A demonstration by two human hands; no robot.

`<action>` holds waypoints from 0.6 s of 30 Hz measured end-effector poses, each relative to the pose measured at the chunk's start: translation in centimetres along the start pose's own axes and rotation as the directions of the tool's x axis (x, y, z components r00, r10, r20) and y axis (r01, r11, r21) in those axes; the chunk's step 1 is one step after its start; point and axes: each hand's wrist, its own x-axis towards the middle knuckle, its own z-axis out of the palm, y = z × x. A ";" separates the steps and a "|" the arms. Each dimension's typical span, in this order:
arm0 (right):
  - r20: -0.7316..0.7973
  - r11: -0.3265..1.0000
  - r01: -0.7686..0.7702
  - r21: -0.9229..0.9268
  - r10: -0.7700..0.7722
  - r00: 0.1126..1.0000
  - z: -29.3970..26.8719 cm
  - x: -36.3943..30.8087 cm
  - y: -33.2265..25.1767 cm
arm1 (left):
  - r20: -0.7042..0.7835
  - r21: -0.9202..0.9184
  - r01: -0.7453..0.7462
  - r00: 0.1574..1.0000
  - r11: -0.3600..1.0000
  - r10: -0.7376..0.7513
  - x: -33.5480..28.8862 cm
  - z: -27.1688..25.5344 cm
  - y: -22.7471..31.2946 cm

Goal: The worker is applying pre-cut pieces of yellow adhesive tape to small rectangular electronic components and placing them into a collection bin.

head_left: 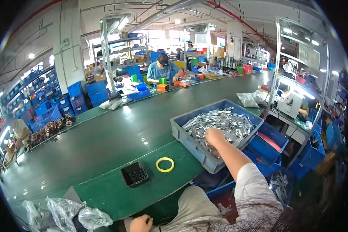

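Observation:
My right hand (215, 136) reaches into a large grey-blue plastic bin (199, 155) at the right of the bench. Its fingers curl downward among a heap of loose, shiny metal parts (230, 123), many of them long and thin. What lies between those fingers is hidden by the hand. Low at the bottom edge, beside my lap, my left hand (140, 224) has its fingers curled in, and I cannot make out whether they hold anything. On the green bench between the hands sit a yellow tape roll (165, 164) and a small black tray (123, 178) of tiny dark pieces.
Clear plastic bags (62, 212) lie at the near left. A dark conveyor belt (116, 135) runs across beyond the green bench mat (104, 193). Blue crates (268, 145) stand right of the bin, near a metal frame (276, 62). A co-worker (163, 69) sits across the belt.

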 end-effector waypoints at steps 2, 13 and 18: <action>-0.138 1.000 0.009 0.024 -0.005 0.990 -2.7 -1.2 0.3 | 0.005 0.181 0.079 0.997 0.980 -0.081 -0.4 -1.1 6.8; -0.430 0.529 0.813 -0.244 -0.810 0.398 -15.8 -12.5 -11.8 | 0.190 -0.766 0.160 0.982 0.623 -0.018 1.9 7.9 -3.6; -0.414 0.085 0.996 0.035 -0.905 0.092 -7.6 -21.9 -16.0 | 0.277 -0.868 0.449 0.794 -0.213 0.541 0.7 1.1 7.2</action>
